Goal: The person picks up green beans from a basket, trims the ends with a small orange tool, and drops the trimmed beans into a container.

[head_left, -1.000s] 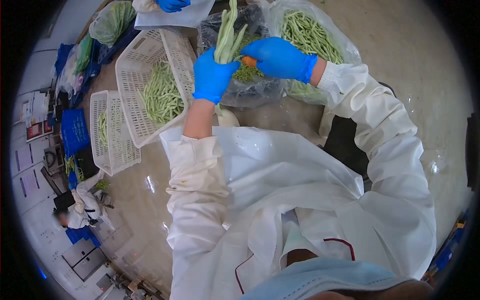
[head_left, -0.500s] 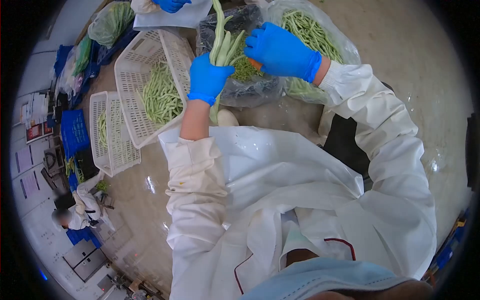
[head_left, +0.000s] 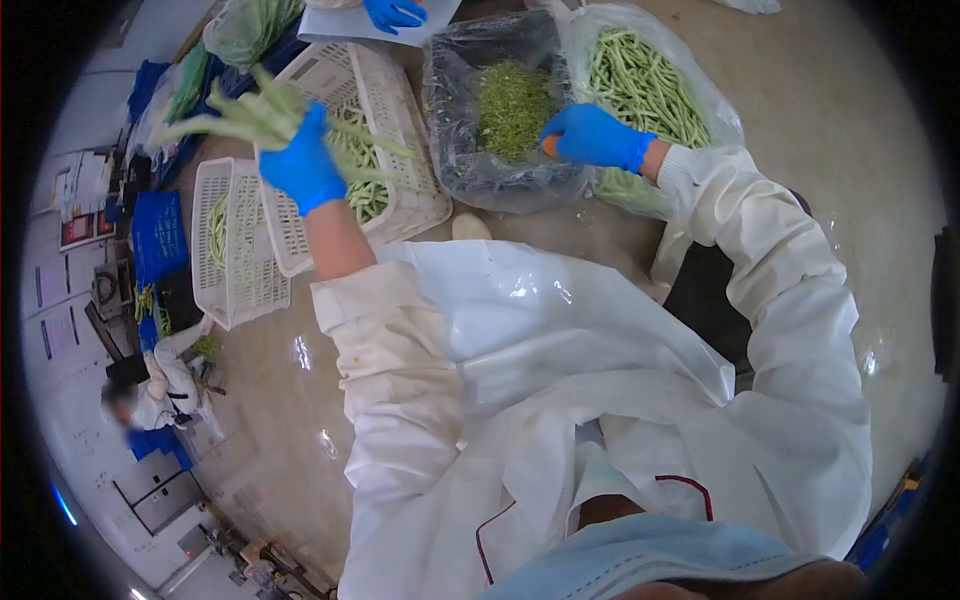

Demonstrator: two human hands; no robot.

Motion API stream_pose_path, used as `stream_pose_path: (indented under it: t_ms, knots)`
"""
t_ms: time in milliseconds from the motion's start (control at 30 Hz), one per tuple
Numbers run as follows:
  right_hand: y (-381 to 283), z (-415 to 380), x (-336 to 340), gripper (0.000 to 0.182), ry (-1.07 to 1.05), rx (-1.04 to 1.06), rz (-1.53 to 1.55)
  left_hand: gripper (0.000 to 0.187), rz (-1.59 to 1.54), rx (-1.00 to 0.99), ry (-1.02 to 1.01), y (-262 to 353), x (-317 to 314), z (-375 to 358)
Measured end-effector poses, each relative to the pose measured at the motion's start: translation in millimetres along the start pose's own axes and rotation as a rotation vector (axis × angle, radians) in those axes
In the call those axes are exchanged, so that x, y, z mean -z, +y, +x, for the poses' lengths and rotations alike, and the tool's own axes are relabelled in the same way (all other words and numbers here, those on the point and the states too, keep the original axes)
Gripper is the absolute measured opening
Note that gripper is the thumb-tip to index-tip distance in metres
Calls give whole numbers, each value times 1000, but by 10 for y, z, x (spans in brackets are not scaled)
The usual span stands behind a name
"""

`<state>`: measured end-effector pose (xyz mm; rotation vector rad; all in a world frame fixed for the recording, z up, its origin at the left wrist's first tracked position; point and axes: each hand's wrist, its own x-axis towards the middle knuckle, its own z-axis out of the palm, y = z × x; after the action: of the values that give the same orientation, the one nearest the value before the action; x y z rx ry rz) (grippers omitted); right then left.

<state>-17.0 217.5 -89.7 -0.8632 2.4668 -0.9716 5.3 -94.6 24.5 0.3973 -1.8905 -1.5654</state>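
Observation:
My left hand (head_left: 303, 165), in a blue glove, is closed round a bunch of long green beans (head_left: 262, 112), held above the large white crate (head_left: 285, 225). The beans fan out to both sides of the fist, their far ends blurred. More green beans lie inside that crate. My right hand (head_left: 598, 137), also gloved in blue, is closed on a small orange object (head_left: 550, 147); most of it is hidden in the fingers. It hovers at the right side of a bin lined with dark plastic (head_left: 470, 185), which holds short green trimmings (head_left: 512, 108).
At the upper right, a clear plastic bag (head_left: 715, 95) is full of green beans. A smaller white crate (head_left: 240, 290) stands left of the large one. Across from me is another person's blue-gloved hand (head_left: 393, 14). A person (head_left: 165, 395) sits farther off at the left.
My left hand has swung left with the beans, from beside the lined bin to above the large crate. My right hand has shifted slightly right and down. The view has moved a little.

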Motion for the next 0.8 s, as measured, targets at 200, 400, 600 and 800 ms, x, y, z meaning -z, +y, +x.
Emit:
stream_pose_path:
  t_ms: [200,400,600,800]
  knots:
    - [-91,145,190,46,362,61,-17,30,-12,186,-121,-249,164,111]
    - [-483,193,593,39,429,405,219,36,76,392,-794,-42,-419,-510]
    - [-416,124,694,30,239,392,-163,41,169,295,-935,-93,-528,-618]
    - [-473,-2,666,24,182,256,-137,38,187,252,-876,-71,-569,-670]
